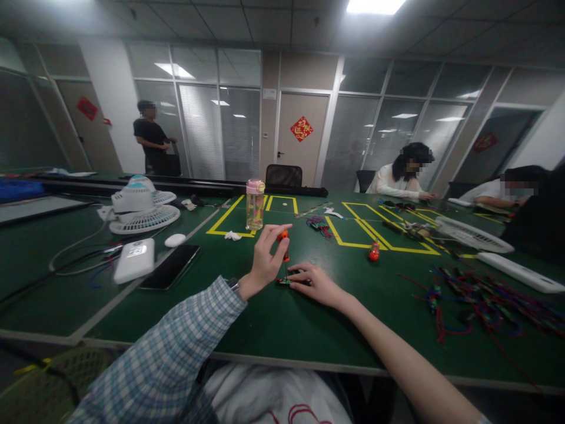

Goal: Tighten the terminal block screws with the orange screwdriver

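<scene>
An orange-handled screwdriver [286, 254] stands upright, its thin shaft reaching down to a small green circuit board [283, 282] on the table. My left hand [268, 259] is closed around the handle, with thumb and fingers pinching it near the top. Flat on the table beside it, my right hand [315, 284] holds the board's right side with its fingertips. Those fingers cover part of the board, so its far end is hidden. The contact between the screwdriver tip and the board is too small to make out.
A pink-lidded bottle [255, 206] stands behind my left hand. To the left lie a black phone [171, 266], a white power bank [135, 260] and a white fan [143, 206]. Tangled wired boards [481, 300] and a red-orange object [374, 252] lie right. Several people are beyond.
</scene>
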### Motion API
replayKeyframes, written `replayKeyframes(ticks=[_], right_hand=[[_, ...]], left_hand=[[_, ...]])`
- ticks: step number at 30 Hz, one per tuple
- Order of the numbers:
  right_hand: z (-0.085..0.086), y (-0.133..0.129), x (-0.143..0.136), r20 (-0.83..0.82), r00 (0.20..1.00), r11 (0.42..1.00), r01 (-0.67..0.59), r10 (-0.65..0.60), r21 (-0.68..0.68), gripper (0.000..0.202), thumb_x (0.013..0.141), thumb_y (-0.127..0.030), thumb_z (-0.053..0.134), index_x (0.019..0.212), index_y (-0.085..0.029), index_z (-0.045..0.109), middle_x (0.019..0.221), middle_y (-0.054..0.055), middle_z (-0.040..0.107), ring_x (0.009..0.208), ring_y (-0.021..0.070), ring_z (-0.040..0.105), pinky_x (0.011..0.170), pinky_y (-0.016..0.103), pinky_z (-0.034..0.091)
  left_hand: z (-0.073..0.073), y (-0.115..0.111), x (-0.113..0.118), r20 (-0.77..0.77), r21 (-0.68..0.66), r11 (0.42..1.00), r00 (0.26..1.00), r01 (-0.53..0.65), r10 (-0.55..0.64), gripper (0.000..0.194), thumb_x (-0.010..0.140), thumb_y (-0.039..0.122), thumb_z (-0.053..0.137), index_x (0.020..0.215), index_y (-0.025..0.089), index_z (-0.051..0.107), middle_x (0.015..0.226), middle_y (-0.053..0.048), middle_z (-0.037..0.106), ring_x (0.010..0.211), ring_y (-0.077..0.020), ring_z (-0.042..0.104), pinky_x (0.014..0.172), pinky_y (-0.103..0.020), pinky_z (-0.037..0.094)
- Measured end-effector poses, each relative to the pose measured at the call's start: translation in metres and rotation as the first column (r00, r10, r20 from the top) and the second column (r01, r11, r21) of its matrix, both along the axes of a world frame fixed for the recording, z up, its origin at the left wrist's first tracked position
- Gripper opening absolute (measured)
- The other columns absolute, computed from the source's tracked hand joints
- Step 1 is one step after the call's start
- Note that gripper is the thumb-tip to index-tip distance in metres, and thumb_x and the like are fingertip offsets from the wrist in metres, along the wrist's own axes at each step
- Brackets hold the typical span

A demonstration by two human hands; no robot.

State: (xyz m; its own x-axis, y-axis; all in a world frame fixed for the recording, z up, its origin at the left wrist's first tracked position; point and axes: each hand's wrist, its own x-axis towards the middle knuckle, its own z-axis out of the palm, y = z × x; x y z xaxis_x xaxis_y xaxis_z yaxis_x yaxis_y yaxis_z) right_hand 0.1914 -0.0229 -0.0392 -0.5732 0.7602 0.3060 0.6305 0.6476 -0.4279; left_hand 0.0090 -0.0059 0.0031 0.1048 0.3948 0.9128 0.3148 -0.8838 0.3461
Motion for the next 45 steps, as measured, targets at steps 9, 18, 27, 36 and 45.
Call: replayKeyframes(ticks=[9,18,27,36,45], right_hand=[[-0.0009,0.0008,0.0002,0.002,1.0,1.0,0.0,0.0,0.004,0.027,0.089,-0.033,0.056,0.11,-0.024,0.07,0.121,0.01,0.062,0.11,0.0236,0.056,0.098,0.038,0.042],[-0.0046,0.0034,0.0014,-0.003,1.0,1.0,-0.011,0.011,0.017,0.027,0.089,-0.034,0.056,0.109,-0.025,0.07,0.121,0.01,0.062,0.11,0.0237,0.057,0.098,0.038,0.042],[-0.004,0.0029,0.001,0.002,1.0,1.0,-0.005,0.005,0.01,0.028,0.089,-0.036,0.055,0.11,-0.024,0.07,0.122,0.01,0.062,0.111,0.0244,0.056,0.098,0.039,0.042],[-0.0047,0.0034,0.0017,0.003,1.0,1.0,-0.001,0.001,0.012,0.028,0.089,-0.034,0.055,0.11,-0.024,0.07,0.121,0.01,0.062,0.111,0.0237,0.056,0.098,0.038,0.042],[-0.0035,0.0025,0.001,0.003,1.0,1.0,-0.002,0.002,0.007,0.028,0.089,-0.033,0.056,0.11,-0.023,0.07,0.121,0.011,0.062,0.111,0.0239,0.056,0.098,0.039,0.042]], left_hand=[[-0.002,0.0021,0.0004,0.024,-0.038,0.998,0.999,0.045,-0.044,0.031,0.094,0.02,0.039,0.122,0.018,0.052,0.1,-0.006,0.06,0.092,-0.0163,0.057,0.083,-0.031,0.046],[-0.0033,0.003,-0.0007,0.002,-0.031,0.999,0.999,0.033,-0.033,0.029,0.095,0.022,0.041,0.119,0.02,0.056,0.105,-0.007,0.058,0.096,-0.0166,0.055,0.086,-0.031,0.044],[-0.0002,0.0011,0.0001,0.003,0.002,1.0,1.0,-0.031,0.031,0.025,0.093,0.021,0.045,0.114,0.019,0.057,0.096,-0.005,0.056,0.089,-0.0155,0.054,0.08,-0.029,0.044],[-0.0023,0.0008,-0.0006,0.006,-0.001,1.0,1.0,-0.027,0.027,0.022,0.092,0.023,0.048,0.11,0.02,0.059,0.093,-0.004,0.053,0.088,-0.0157,0.052,0.079,-0.029,0.044],[-0.0014,0.0004,-0.001,0.022,-0.011,1.0,1.0,0.001,-0.001,0.027,0.095,0.022,0.039,0.113,0.019,0.058,0.099,-0.006,0.056,0.092,-0.0166,0.053,0.081,-0.03,0.044]])
